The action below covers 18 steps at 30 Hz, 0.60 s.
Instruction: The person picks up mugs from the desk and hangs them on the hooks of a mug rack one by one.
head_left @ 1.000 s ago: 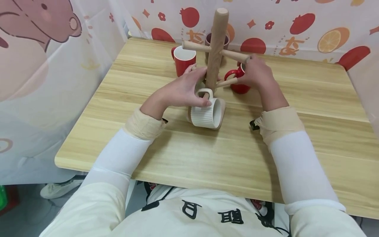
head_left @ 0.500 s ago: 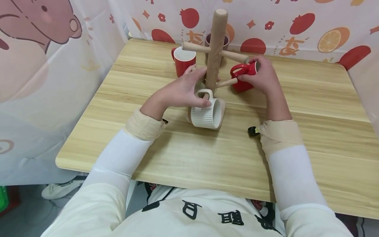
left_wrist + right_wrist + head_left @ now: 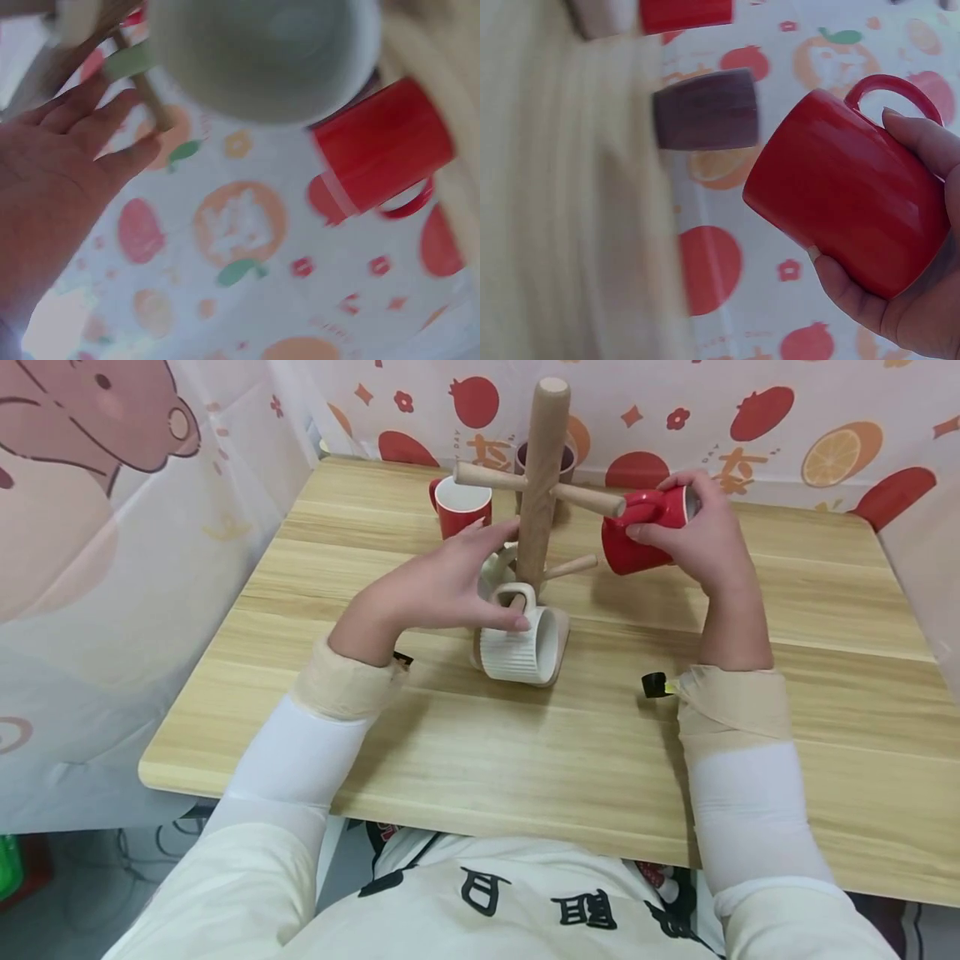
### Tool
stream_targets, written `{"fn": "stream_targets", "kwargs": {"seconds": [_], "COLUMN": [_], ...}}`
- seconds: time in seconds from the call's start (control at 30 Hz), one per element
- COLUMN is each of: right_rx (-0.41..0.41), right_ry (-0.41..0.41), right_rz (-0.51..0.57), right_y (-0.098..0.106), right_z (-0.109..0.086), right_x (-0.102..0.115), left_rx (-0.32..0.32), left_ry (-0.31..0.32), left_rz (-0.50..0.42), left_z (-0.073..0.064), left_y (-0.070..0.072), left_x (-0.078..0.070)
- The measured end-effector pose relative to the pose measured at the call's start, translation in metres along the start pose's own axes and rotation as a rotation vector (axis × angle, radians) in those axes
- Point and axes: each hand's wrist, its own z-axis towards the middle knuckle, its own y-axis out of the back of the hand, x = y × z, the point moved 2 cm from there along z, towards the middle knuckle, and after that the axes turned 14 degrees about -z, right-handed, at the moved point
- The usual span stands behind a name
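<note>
My right hand (image 3: pixel 712 531) grips a red mug (image 3: pixel 633 539), tilted and lifted above the table, right of a wooden mug tree (image 3: pixel 536 518). In the right wrist view, the thumb lies by the handle and the fingers curl round the body of the red mug (image 3: pixel 847 195). My left hand (image 3: pixel 435 581) is spread at the left of the post, its thumb over a ribbed white mug (image 3: pixel 510 652) hanging by its handle from a low front peg. Behind that hand, a pale mug (image 3: pixel 491 572) is partly hidden; the left wrist view shows this pale mug (image 3: pixel 270 67) close up.
Another red mug (image 3: pixel 461 510), white inside, stands behind the tree to the left. A dark purple mug (image 3: pixel 567 458) stands behind the post. Bare pegs, such as the upper right peg (image 3: pixel 588 499), stick out from the post. A printed curtain (image 3: pixel 697 410) borders the wooden table (image 3: pixel 450 760).
My right hand has raised the red mug from the table and tilted it, moving right and away from the pegs. My left hand has eased slightly left from the post.
</note>
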Motion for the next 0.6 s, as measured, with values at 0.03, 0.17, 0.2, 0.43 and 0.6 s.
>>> {"fn": "stream_targets", "kwargs": {"seconds": [0.03,0.17,0.2,0.43,0.6], "right_rx": [-0.013,-0.055,-0.065,-0.056,-0.035], "right_ry": [0.016,0.084,0.104,0.251,0.415], "right_rz": [0.012,0.039,0.042,0.051,0.082], "right_y": [0.003,0.017,0.020,0.040,0.047], "right_z": [-0.003,-0.017,-0.020,-0.049,-0.075], "right_x": [0.002,0.010,0.012,0.025,0.036], "left_rx": [0.009,0.051,0.054,-0.049,-0.163], "left_ry": [0.008,0.060,0.060,-0.220,-0.511], "left_rz": [0.024,0.145,0.165,0.078,-0.052], "left_z": [-0.003,-0.023,-0.027,-0.044,-0.043], "left_y": [0.002,0.009,0.010,0.005,-0.005], "left_x": [-0.004,-0.026,-0.031,-0.052,-0.059]}}
